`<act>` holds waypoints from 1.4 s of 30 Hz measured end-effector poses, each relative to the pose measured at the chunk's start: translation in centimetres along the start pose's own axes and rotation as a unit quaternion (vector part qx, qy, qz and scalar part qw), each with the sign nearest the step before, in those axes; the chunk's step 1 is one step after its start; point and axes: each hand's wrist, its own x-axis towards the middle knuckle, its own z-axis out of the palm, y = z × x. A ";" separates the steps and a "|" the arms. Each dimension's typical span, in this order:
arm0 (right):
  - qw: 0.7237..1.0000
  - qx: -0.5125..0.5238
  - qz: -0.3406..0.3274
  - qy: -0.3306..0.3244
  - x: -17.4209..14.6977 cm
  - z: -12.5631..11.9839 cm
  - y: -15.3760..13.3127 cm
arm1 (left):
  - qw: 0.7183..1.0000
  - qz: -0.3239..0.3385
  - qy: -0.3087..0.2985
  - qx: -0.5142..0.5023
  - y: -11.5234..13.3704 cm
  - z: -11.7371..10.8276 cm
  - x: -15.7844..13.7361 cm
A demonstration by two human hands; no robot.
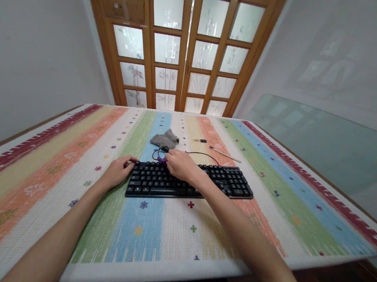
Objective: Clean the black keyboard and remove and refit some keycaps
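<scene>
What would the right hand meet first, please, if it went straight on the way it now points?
Past the purple item in its grasp, the right hand would probably meet the looped black cable first, with the grey cloth close beyond; depth is unclear.

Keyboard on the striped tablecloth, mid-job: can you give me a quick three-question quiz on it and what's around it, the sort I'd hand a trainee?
1. Multiple choice: as the wearer sees it, where on the keyboard is the left hand?
A) Middle of the near edge
B) Right end
C) Left end

2. True or false: the grey cloth lies beyond the keyboard's far edge.

3. Fill the gap: the small bright item at the right hand is ____ in colour.

Key: 1. C; 2. True; 3. purple
</scene>
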 end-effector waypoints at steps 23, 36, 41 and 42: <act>0.997 0.030 0.069 -0.016 -0.5 0.3 1.5 | 1.000 -0.006 -0.006 -0.003 -0.1 0.0 0.0; 0.996 0.054 0.003 -0.064 -1.0 0.8 2.0 | 1.000 -0.004 -0.005 -0.003 -0.2 0.0 0.1; 0.995 0.090 -0.009 -0.053 -1.7 1.3 2.5 | 1.000 -0.003 -0.003 -0.004 -0.2 0.1 0.0; 0.994 0.096 -0.003 -0.041 -1.8 1.5 2.6 | 1.000 -0.004 -0.004 -0.004 -0.1 0.0 0.0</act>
